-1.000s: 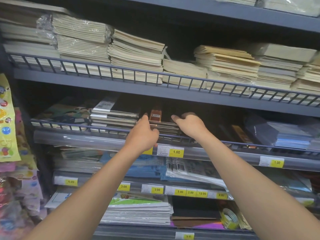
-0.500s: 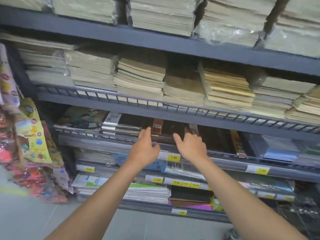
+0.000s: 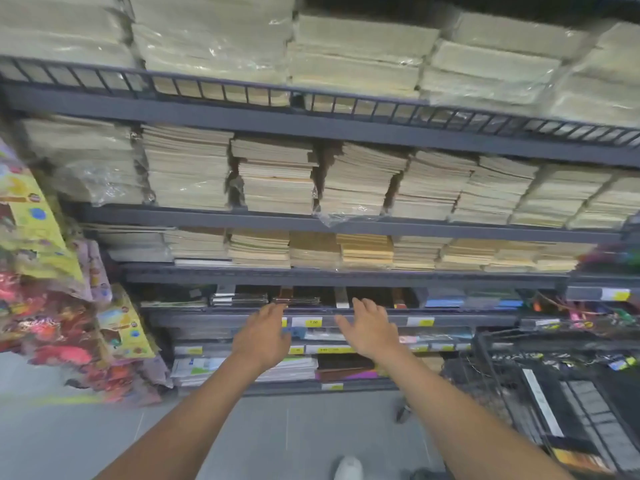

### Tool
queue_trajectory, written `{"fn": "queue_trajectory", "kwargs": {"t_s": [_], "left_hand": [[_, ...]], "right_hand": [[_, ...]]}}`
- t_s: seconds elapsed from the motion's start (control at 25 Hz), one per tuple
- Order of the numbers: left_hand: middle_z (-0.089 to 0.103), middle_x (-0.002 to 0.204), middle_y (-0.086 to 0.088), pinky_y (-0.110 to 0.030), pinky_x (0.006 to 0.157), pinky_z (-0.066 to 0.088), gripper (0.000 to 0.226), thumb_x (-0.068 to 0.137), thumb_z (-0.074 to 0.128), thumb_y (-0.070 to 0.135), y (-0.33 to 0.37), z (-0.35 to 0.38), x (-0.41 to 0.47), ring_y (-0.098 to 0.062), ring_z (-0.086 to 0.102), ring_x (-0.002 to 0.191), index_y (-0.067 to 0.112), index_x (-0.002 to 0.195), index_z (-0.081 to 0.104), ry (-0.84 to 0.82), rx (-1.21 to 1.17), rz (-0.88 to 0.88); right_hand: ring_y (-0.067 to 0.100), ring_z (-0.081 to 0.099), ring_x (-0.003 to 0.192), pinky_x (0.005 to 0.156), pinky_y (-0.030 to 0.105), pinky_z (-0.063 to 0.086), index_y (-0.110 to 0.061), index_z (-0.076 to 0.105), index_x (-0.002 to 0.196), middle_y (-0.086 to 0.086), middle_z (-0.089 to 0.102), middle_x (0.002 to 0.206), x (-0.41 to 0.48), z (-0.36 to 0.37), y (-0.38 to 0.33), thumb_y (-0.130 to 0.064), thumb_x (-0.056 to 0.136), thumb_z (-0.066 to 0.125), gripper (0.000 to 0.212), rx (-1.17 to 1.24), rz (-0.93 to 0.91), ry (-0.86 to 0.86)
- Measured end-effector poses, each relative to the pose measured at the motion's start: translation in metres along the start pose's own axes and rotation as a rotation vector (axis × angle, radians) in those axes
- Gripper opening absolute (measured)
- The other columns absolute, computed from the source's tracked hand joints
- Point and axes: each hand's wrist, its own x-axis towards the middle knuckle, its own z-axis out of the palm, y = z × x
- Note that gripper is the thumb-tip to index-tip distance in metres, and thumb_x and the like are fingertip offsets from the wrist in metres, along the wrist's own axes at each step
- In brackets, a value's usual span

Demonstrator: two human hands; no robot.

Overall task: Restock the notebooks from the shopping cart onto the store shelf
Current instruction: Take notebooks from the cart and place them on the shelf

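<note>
On the store shelf at hand level I see the dark notebooks, lying flat in low piles side by side, with black and brown covers and thin pale edges. Far to the right and nearer to me, more notebooks lie flat in the shopping cart, dark grey, one with a white strip along it.

On the left hang glossy colourful packets. The shelves above carry thick pale stacks of paper, cream and beige, some wrapped in shiny crumpled plastic. The shelf is of dark grey metal with a low barred rail in front, and small yellow price labels sit on its edge. The cart is of thin black wire.

My left hand is flat with fingers stretched toward the shelf edge; I cannot tell if the tips touch it. My right hand is spread wide, thumb out to the left. The two hands are apart, and neither holds anything.
</note>
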Motion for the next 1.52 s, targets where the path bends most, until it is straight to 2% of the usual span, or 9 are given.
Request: {"fn": "queue_trajectory", "kwargs": {"t_s": [0.16,0.32,0.48,0.64,0.76,1.0,1.24,1.52], "left_hand": [[0.014,0.172,-0.001,-0.046,0.125,0.024,0.071,0.102,0.048,0.047,0.029,-0.032,-0.04,-0.025,0.01,0.158,0.023,0.162,0.019,0.02,0.098,0.132],[0.005,0.173,0.0,-0.048,0.127,0.018,0.077,0.101,0.044,0.058,0.07,-0.038,-0.065,-0.025,-0.001,0.16,0.025,0.163,0.014,0.051,0.188,0.258],[0.003,0.173,0.0,-0.05,0.127,0.015,0.078,0.1,0.046,0.058,0.134,-0.02,-0.092,-0.025,-0.003,0.16,0.026,0.163,0.014,0.051,0.214,0.372],[0.0,0.173,0.001,-0.048,0.127,0.014,0.078,0.1,0.044,0.058,0.22,0.019,-0.12,-0.024,-0.004,0.16,0.026,0.164,0.011,0.027,0.229,0.49],[0.0,0.173,0.001,-0.049,0.126,0.014,0.077,0.1,0.043,0.059,0.285,0.058,-0.144,-0.024,-0.003,0.16,0.027,0.163,0.014,0.024,0.224,0.554],[0.003,0.173,0.001,-0.049,0.127,0.013,0.08,0.098,0.044,0.062,0.409,0.136,-0.189,-0.024,-0.001,0.16,0.028,0.163,0.013,-0.033,0.24,0.613],[0.001,0.173,0.002,-0.049,0.126,0.008,0.08,0.098,0.041,0.064,0.497,0.191,-0.19,-0.024,0.0,0.159,0.029,0.164,0.011,-0.048,0.245,0.663],[0.002,0.173,0.0,-0.052,0.128,0.012,0.081,0.099,0.04,0.064,0.559,0.243,-0.123,-0.027,0.0,0.159,0.027,0.164,0.009,-0.126,0.276,0.666]], "right_hand": [[0.028,0.018,0.15,0.115,0.053,0.028,-0.019,0.022,0.157,0.004,0.02,0.164,-0.069,-0.052,0.016,-0.062,0.097,0.032,0.075,-0.048,0.017,0.067],[0.026,0.018,0.15,0.118,0.052,0.024,-0.022,0.021,0.157,0.003,0.021,0.164,-0.126,-0.083,0.057,-0.06,0.097,0.033,0.072,-0.154,0.0,0.175],[0.026,0.021,0.15,0.119,0.05,0.024,-0.024,0.022,0.157,0.004,0.024,0.164,-0.183,-0.101,0.125,-0.059,0.097,0.031,0.071,-0.236,0.063,0.265],[0.026,0.015,0.152,0.121,0.049,0.019,-0.024,0.016,0.159,0.004,0.017,0.166,-0.238,-0.12,0.209,-0.06,0.098,0.029,0.071,-0.23,0.153,0.256],[0.026,0.017,0.151,0.12,0.048,0.02,-0.024,0.019,0.158,0.003,0.02,0.165,-0.278,-0.132,0.271,-0.06,0.098,0.03,0.071,-0.215,0.207,0.292],[0.024,0.021,0.15,0.12,0.049,0.023,-0.023,0.023,0.157,0.0,0.024,0.164,-0.345,-0.153,0.399,-0.061,0.097,0.029,0.071,-0.181,0.292,0.337],[0.025,0.018,0.151,0.122,0.049,0.019,-0.025,0.022,0.157,0.001,0.021,0.165,-0.36,-0.166,0.494,-0.062,0.097,0.031,0.071,-0.131,0.366,0.341],[0.024,0.023,0.149,0.121,0.046,0.023,-0.024,0.027,0.156,0.001,0.027,0.162,-0.306,-0.175,0.572,-0.062,0.096,0.032,0.071,-0.098,0.402,0.29]]}}
